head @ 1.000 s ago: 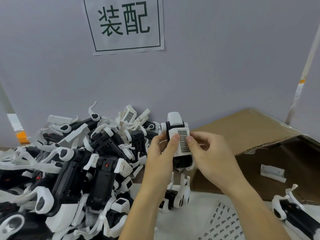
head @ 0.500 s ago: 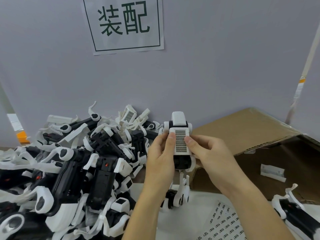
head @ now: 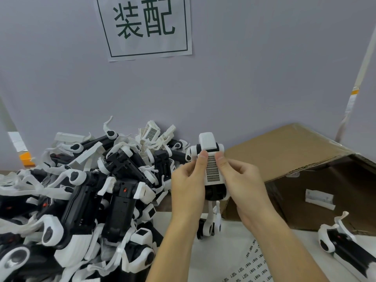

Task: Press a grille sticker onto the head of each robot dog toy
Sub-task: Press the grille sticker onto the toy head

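While both thumbs flank the grille sticker [head: 212, 168] to smooth it flat, the left hand [head: 188, 188] and right hand [head: 242, 186] grip the toy dog [head: 211, 171] upright above the table [head: 227, 251], probably bracing its head against the pressure.

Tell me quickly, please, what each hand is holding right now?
Left hand: grips the robot dog toy.
Right hand: grips the same toy.
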A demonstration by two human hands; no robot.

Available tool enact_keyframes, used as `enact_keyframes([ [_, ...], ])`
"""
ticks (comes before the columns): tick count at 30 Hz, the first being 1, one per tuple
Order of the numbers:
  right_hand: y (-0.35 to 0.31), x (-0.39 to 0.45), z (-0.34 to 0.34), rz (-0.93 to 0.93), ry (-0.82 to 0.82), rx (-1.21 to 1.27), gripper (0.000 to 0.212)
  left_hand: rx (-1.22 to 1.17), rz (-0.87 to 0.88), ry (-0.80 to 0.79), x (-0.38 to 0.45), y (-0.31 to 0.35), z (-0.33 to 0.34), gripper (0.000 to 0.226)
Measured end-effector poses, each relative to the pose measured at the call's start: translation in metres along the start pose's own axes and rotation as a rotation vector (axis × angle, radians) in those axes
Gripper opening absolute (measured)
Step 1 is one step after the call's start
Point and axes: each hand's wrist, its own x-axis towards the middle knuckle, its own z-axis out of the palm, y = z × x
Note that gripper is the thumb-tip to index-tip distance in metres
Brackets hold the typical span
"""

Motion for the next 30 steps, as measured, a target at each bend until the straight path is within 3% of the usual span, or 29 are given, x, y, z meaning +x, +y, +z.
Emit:
enact_keyframes([
  [5,0.003,-0.002,0.005,-0.009,0.050,0.007,0.028,0.040,-0.056,0.054,-0.001,0.001,0.004,0.040],
  [14,0.007,0.003,0.008,-0.059,0.119,-0.112,0.025,0.151,0.068,0.122,-0.002,0.000,0.006,0.044],
  [22,0.000,0.001,0.002,-0.059,0.033,0.027,0.027,0.060,0.014,-0.049,-0.001,0.007,0.000,0.034],
  [30,-0.002,0.000,-0.006,-0.185,-0.046,-0.088,0.017,0.256,0.125,0.062,-0.001,0.003,0.002,0.031],
])
